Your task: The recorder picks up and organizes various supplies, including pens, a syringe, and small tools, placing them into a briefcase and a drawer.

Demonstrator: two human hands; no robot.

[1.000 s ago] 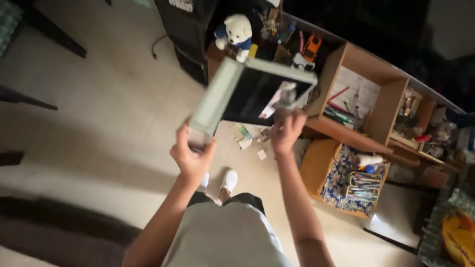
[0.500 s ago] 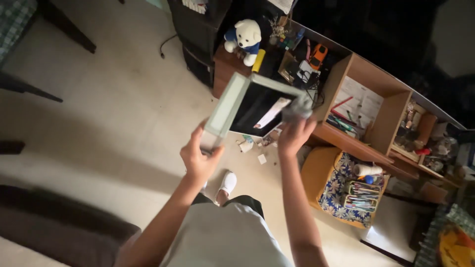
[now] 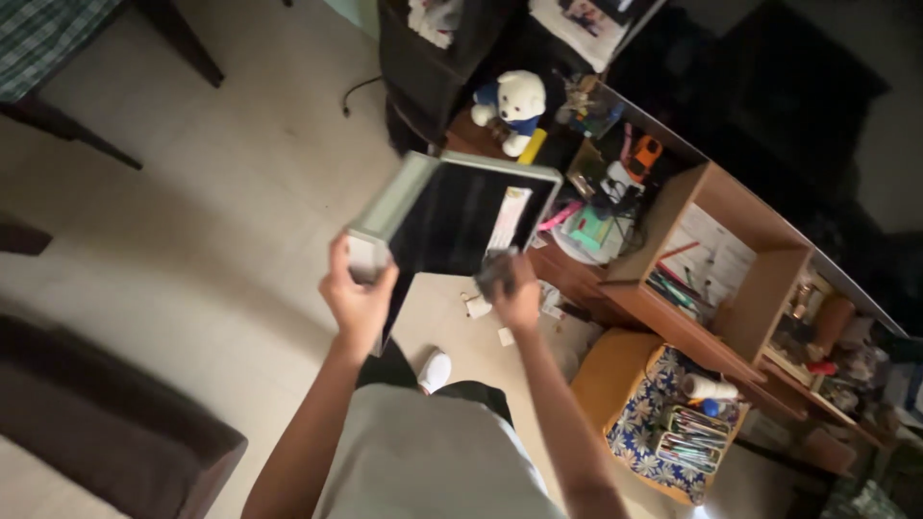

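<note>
The room is looking dim, with soft light falling on the pale floor (image 3: 221,202) in the middle, while the top right corner is sinking into near black. The picture is leaning strongly, so the wooden shelf (image 3: 731,279) is running diagonally. Both hands are showing slight motion blur, the right hand (image 3: 514,293) more than the left hand (image 3: 358,303). Small things on the shelf are appearing soft and grainy. The dark sofa (image 3: 106,423) is losing detail in shadow.

There is one view only, from the head. It looks steeply down along the person's own arms, near to them, with the floor (image 3: 221,221) at left and the shelf (image 3: 731,288) at right.
</note>
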